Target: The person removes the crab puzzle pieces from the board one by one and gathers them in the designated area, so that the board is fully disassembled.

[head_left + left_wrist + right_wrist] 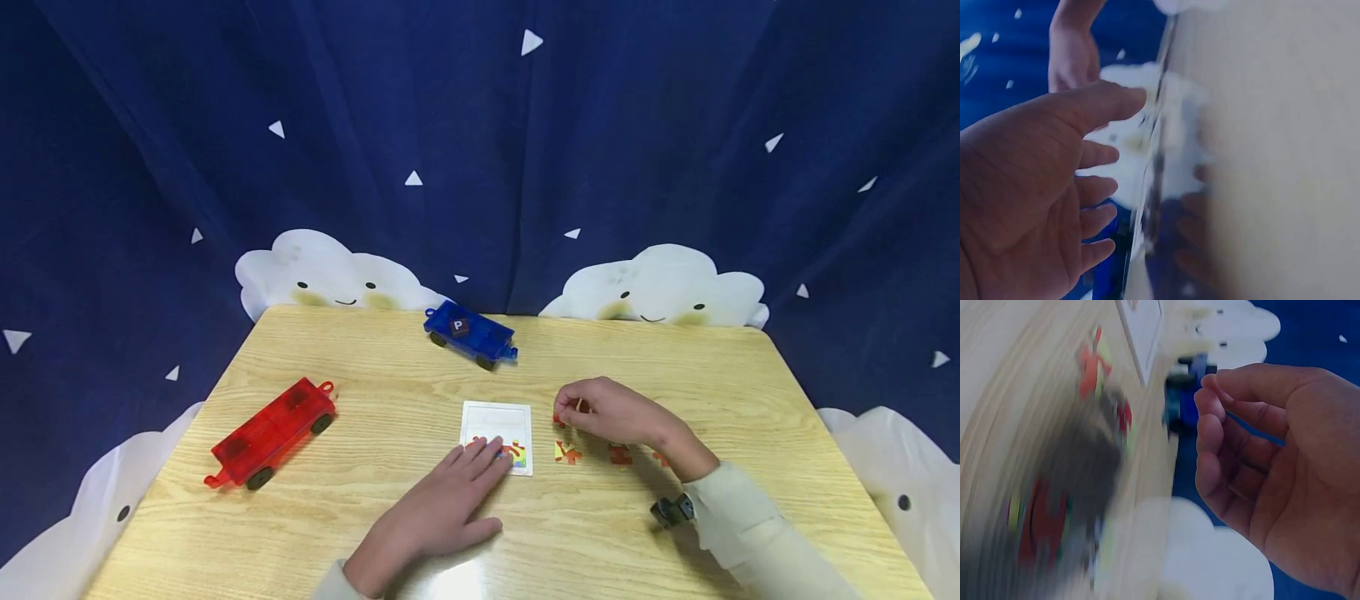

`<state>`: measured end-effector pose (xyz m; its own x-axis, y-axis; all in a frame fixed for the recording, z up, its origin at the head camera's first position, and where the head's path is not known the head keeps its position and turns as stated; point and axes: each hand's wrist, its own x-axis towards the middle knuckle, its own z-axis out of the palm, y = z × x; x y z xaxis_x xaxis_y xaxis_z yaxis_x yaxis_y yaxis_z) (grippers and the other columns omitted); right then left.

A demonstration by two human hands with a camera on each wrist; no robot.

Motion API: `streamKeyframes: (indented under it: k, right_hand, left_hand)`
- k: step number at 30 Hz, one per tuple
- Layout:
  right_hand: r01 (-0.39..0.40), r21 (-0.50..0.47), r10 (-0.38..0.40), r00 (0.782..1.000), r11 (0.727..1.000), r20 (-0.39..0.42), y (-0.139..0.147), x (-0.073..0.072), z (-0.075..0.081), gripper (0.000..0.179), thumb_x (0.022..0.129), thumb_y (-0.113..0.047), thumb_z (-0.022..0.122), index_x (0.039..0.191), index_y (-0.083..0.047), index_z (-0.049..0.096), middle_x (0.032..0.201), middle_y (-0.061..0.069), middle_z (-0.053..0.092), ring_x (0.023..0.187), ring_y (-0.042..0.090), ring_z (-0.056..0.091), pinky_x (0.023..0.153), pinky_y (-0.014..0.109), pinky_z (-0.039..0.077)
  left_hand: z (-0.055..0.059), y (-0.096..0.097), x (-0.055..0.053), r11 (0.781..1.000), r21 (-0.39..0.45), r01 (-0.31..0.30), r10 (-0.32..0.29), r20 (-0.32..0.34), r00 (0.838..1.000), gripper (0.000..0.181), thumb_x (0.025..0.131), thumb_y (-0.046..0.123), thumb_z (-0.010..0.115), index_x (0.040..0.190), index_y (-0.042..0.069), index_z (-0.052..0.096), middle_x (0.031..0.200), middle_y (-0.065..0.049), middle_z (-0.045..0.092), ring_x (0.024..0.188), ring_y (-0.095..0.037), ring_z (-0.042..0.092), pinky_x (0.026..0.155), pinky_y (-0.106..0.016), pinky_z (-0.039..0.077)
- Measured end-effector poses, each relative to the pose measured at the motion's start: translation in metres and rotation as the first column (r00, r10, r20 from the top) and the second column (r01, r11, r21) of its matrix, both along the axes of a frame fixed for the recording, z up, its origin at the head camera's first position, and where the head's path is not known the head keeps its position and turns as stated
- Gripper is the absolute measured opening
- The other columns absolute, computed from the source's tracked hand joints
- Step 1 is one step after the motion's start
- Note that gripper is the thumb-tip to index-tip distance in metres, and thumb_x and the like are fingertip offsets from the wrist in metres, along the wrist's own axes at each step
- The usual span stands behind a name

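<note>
A white puzzle tray [495,414] lies mid-table, its near part filled with red, yellow and blue pieces. Over its near edge my left hand [442,504] spreads straight fingers, hiding part of the picture. To the tray's right, my right hand [611,408] is curled, thumb tip against index finger, with nothing visible in its grasp. Just below those fingertips is a small red puzzle piece [558,421]; the right wrist view shows it on the table, apart from the fingers. A yellow-and-red puzzle piece [567,452] lies nearer me, with another red piece [620,454] beside it.
Further right, one more red piece [660,458] is partly covered by the right wrist. A blue toy wagon [471,333] marked P stands near the back edge. On the left is a red toy wagon [273,432]. A dark blue curtain [480,125] with clouds hangs behind the table.
</note>
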<state>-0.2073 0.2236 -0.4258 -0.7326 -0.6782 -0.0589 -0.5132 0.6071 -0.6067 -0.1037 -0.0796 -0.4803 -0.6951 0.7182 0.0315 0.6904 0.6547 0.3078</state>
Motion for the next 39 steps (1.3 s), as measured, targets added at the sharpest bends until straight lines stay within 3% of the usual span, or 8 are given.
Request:
streamKeyframes:
  k: [4, 7, 12, 17, 28, 35, 39]
  right_hand:
    - [-0.059, -0.018, 0.059, 0.998, 0.998, -0.001, -0.026, -0.002, -0.006, 0.013, 0.104, -0.011, 0.060, 0.103, -0.011, 0.073, 0.094, 0.000, 0.070, 0.070, 0.009, 0.055, 0.068, 0.029, 0.050]
    - [-0.074, -0.011, 0.074, 0.997, 0.997, 0.010, -0.045, -0.001, -0.012, 0.014, 0.102, -0.008, 0.059, 0.106, -0.010, 0.073, 0.090, -0.004, 0.067, 0.065, 0.007, 0.053, 0.065, 0.028, 0.049]
    - [-0.104, -0.002, 0.104, 0.995, 0.995, 0.011, -0.073, 0.003, -0.021, 0.014, 0.096, -0.004, 0.064, 0.108, -0.008, 0.071, 0.080, -0.009, 0.060, 0.065, 0.004, 0.050, 0.062, 0.026, 0.045]
    - [-0.110, 0.020, 0.110, 0.994, 0.994, -0.003, -0.091, 0.007, -0.032, 0.021, 0.093, -0.009, 0.072, 0.114, -0.007, 0.067, 0.083, -0.008, 0.058, 0.071, 0.005, 0.051, 0.071, 0.028, 0.046]
    - [-0.092, 0.059, 0.098, 0.991, 0.994, -0.090, -0.104, 0.014, -0.045, 0.031, 0.087, -0.009, 0.074, 0.117, -0.009, 0.067, 0.091, -0.001, 0.059, 0.081, 0.009, 0.052, 0.075, 0.030, 0.046]
    - [-0.102, 0.096, 0.110, 0.991, 0.990, -0.077, -0.107, 0.016, -0.044, 0.031, 0.088, -0.009, 0.073, 0.118, -0.011, 0.068, 0.089, -0.003, 0.057, 0.080, 0.009, 0.051, 0.074, 0.029, 0.045]
    - [-0.112, 0.095, 0.119, 0.991, 0.989, -0.068, -0.108, 0.015, -0.044, 0.030, 0.088, -0.006, 0.071, 0.117, -0.010, 0.067, 0.088, -0.004, 0.058, 0.080, 0.009, 0.051, 0.076, 0.029, 0.045]
  left_hand:
    - [0.004, -0.019, -0.019, 0.990, 0.076, -0.117, 0.114, 0.044, 0.993, 0.077, 0.098, 0.040, 0.066, 0.160, 0.005, 0.037, 0.166, -0.018, 0.027, 0.151, -0.037, 0.026, 0.120, -0.054, 0.025]
    - [0.003, -0.032, -0.038, 0.980, 0.116, -0.159, 0.149, 0.093, 0.984, 0.079, 0.096, 0.038, 0.070, 0.159, 0.005, 0.037, 0.166, -0.018, 0.028, 0.151, -0.036, 0.026, 0.120, -0.053, 0.024]
    - [0.002, -0.042, -0.068, 0.982, 0.124, -0.140, 0.118, 0.173, 0.978, 0.092, 0.089, 0.044, 0.079, 0.160, 0.004, 0.035, 0.166, -0.020, 0.025, 0.152, -0.039, 0.022, 0.120, -0.054, 0.023]
    - [-0.002, -0.045, -0.085, 0.988, 0.086, -0.125, 0.101, 0.235, 0.967, 0.105, 0.083, 0.054, 0.083, 0.161, 0.006, 0.032, 0.168, -0.020, 0.020, 0.153, -0.042, 0.016, 0.121, -0.056, 0.018]
    - [-0.007, -0.041, -0.090, 0.987, 0.056, -0.151, 0.128, 0.299, 0.946, 0.109, 0.080, 0.055, 0.084, 0.162, 0.005, 0.031, 0.168, -0.021, 0.018, 0.155, -0.040, 0.010, 0.122, -0.056, 0.011]
    - [-0.007, -0.042, -0.088, 0.983, 0.077, -0.169, 0.134, 0.338, 0.932, 0.109, 0.080, 0.052, 0.085, 0.162, 0.005, 0.030, 0.169, -0.019, 0.016, 0.155, -0.039, 0.006, 0.122, -0.057, 0.008]
    - [-0.009, -0.042, -0.089, 0.982, 0.086, -0.167, 0.130, 0.335, 0.933, 0.109, 0.081, 0.051, 0.085, 0.162, 0.005, 0.029, 0.169, -0.020, 0.016, 0.155, -0.039, 0.006, 0.122, -0.057, 0.008]
